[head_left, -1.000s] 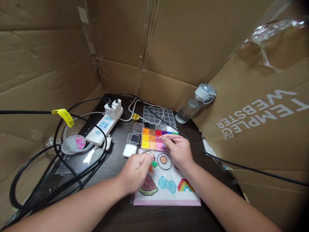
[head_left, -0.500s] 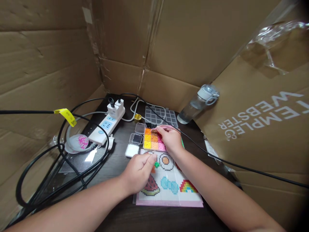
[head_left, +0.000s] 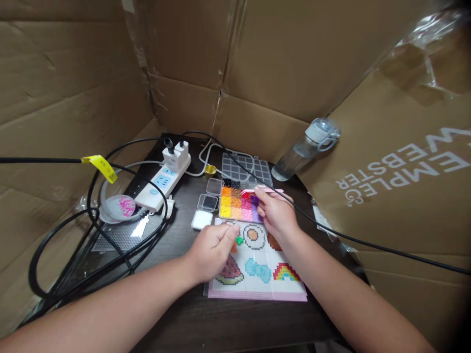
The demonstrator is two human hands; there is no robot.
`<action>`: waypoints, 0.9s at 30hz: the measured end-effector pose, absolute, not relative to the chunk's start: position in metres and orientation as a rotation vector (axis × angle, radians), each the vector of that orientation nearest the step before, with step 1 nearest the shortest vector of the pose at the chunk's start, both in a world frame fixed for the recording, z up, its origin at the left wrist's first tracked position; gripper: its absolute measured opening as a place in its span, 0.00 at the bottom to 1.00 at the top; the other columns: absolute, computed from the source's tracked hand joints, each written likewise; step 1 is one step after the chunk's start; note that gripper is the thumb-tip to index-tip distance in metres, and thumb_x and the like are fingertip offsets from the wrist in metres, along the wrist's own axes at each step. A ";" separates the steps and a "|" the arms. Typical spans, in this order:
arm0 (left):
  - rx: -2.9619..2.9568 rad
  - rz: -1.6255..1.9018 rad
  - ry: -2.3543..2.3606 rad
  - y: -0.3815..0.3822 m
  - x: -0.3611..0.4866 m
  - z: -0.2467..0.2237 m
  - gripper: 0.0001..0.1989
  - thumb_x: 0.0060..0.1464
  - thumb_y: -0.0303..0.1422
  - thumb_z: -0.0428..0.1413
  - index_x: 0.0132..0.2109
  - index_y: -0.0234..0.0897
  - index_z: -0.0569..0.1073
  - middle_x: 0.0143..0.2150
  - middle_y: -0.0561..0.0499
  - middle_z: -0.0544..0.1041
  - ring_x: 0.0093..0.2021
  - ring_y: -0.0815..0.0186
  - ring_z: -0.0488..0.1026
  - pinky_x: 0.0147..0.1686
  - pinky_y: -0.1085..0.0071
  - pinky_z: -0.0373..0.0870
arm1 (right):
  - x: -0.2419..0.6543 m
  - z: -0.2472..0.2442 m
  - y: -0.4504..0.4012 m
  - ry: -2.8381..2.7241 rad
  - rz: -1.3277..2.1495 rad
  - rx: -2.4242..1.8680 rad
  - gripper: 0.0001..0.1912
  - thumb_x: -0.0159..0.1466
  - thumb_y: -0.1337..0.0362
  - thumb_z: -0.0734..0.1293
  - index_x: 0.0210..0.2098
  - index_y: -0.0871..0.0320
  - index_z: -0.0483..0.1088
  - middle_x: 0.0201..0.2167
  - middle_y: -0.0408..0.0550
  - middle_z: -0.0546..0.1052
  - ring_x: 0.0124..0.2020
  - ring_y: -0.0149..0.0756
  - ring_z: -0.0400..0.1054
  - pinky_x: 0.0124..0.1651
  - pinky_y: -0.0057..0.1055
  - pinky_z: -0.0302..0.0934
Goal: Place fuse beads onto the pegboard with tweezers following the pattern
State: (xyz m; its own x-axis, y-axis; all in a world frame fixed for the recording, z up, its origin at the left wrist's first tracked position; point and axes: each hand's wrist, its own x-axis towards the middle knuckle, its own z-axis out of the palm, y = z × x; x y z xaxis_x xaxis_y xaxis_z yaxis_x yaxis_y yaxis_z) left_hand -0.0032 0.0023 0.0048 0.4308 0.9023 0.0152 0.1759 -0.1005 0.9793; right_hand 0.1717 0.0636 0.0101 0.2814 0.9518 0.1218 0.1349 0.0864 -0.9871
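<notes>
Pink tweezers (head_left: 274, 190) are pinched in my right hand (head_left: 275, 208), their tip over the bead box (head_left: 231, 207), whose compartments hold orange, yellow, brown, red, pink and purple beads. My left hand (head_left: 216, 250) is closed with thumb against forefinger at the left side of the pattern sheet (head_left: 257, 289); what it grips, if anything, is hidden. Printed on the sheet are an egg, a watermelon slice, a blue bow and a rainbow. A small green piece (head_left: 239, 240) shows beside my left fingertips.
Small boxes of white beads (head_left: 202, 220) and black beads (head_left: 210, 202) stand left of the bead box. Further left are a power strip (head_left: 158, 189), looped black cables and a dish of pink beads (head_left: 117, 208). Behind stand a grey compartment tray (head_left: 263, 171) and a bottle (head_left: 305, 147).
My right hand has shifted right, uncovering more of the bead box and the tweezers. My left hand has kept its closed pose. The whole view has tilted slightly.
</notes>
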 end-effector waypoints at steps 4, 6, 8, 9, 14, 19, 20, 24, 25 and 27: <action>1.585 0.820 0.986 0.003 -0.003 0.003 0.23 0.62 0.41 0.42 0.23 0.35 0.65 0.21 0.53 0.69 0.25 0.68 0.66 0.27 0.73 0.61 | 0.186 0.014 0.015 -1.139 0.976 -1.428 0.11 0.53 0.59 0.71 0.25 0.62 0.75 0.28 0.49 0.78 0.12 0.22 0.57 0.12 0.23 0.48; 1.605 0.839 0.987 0.003 -0.003 0.002 0.23 0.62 0.42 0.42 0.22 0.35 0.63 0.20 0.54 0.67 0.24 0.69 0.64 0.25 0.74 0.60 | 0.190 0.016 -0.006 -1.343 0.932 -1.481 0.07 0.54 0.61 0.71 0.27 0.60 0.77 0.29 0.50 0.79 0.20 0.29 0.68 0.20 0.26 0.62; 1.610 0.844 0.980 0.003 -0.003 0.002 0.23 0.62 0.42 0.42 0.22 0.35 0.62 0.20 0.55 0.65 0.23 0.70 0.63 0.24 0.74 0.59 | 0.190 0.016 -0.020 -1.483 0.849 -1.444 0.04 0.55 0.64 0.70 0.28 0.58 0.78 0.30 0.49 0.80 0.31 0.36 0.74 0.34 0.30 0.70; 1.608 0.846 0.977 0.002 -0.003 0.002 0.23 0.62 0.42 0.42 0.21 0.35 0.61 0.20 0.55 0.64 0.23 0.70 0.62 0.23 0.75 0.58 | 0.190 0.016 -0.023 -1.525 0.822 -1.403 0.04 0.55 0.65 0.70 0.28 0.57 0.78 0.31 0.49 0.80 0.34 0.38 0.74 0.39 0.32 0.70; 1.603 0.870 0.960 0.002 -0.002 0.003 0.23 0.62 0.42 0.43 0.20 0.36 0.57 0.17 0.57 0.58 0.20 0.72 0.57 0.19 0.75 0.55 | 0.185 0.008 -0.022 -1.607 0.866 -1.281 0.04 0.56 0.67 0.70 0.29 0.54 0.78 0.30 0.47 0.80 0.35 0.38 0.75 0.42 0.34 0.70; 1.588 0.875 0.948 0.003 -0.003 0.001 0.23 0.62 0.42 0.43 0.21 0.36 0.59 0.18 0.56 0.61 0.20 0.72 0.59 0.19 0.76 0.55 | 0.186 0.003 -0.020 -1.563 0.909 -1.323 0.03 0.55 0.66 0.70 0.29 0.54 0.78 0.30 0.46 0.80 0.34 0.38 0.75 0.41 0.33 0.70; 1.590 0.874 0.951 0.003 -0.003 0.001 0.23 0.62 0.42 0.43 0.20 0.36 0.60 0.18 0.56 0.62 0.20 0.72 0.60 0.19 0.76 0.55 | 0.186 0.003 -0.020 -1.561 0.912 -1.330 0.03 0.55 0.66 0.70 0.29 0.54 0.78 0.30 0.46 0.80 0.34 0.37 0.75 0.41 0.33 0.70; 1.599 0.865 0.966 0.002 -0.003 0.003 0.24 0.62 0.41 0.43 0.20 0.36 0.62 0.18 0.55 0.64 0.21 0.71 0.62 0.20 0.75 0.56 | 0.185 0.003 -0.021 -1.578 0.900 -1.342 0.04 0.55 0.67 0.70 0.29 0.53 0.78 0.30 0.45 0.80 0.35 0.37 0.75 0.41 0.33 0.70; 1.598 0.865 0.967 0.002 -0.003 0.003 0.24 0.62 0.41 0.43 0.20 0.36 0.62 0.18 0.55 0.64 0.21 0.71 0.62 0.20 0.75 0.56 | 0.184 0.003 -0.021 -1.579 0.895 -1.341 0.04 0.55 0.67 0.70 0.29 0.53 0.78 0.30 0.45 0.80 0.35 0.37 0.75 0.41 0.33 0.70; 1.592 0.864 0.968 0.002 -0.002 0.004 0.24 0.62 0.41 0.43 0.20 0.36 0.62 0.18 0.55 0.64 0.21 0.71 0.62 0.20 0.75 0.56 | 0.184 0.003 -0.021 -1.582 0.889 -1.341 0.04 0.55 0.67 0.70 0.29 0.53 0.78 0.30 0.45 0.80 0.34 0.37 0.75 0.41 0.32 0.70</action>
State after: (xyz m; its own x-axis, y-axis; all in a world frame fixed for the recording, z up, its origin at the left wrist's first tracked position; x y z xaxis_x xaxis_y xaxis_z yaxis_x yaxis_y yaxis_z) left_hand -0.0023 0.0018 0.0037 0.4156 0.9075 0.0602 0.1626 -0.1393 0.9768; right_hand 0.1837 -0.0211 0.0034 -0.0562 0.9854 0.1607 0.3753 0.1700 -0.9112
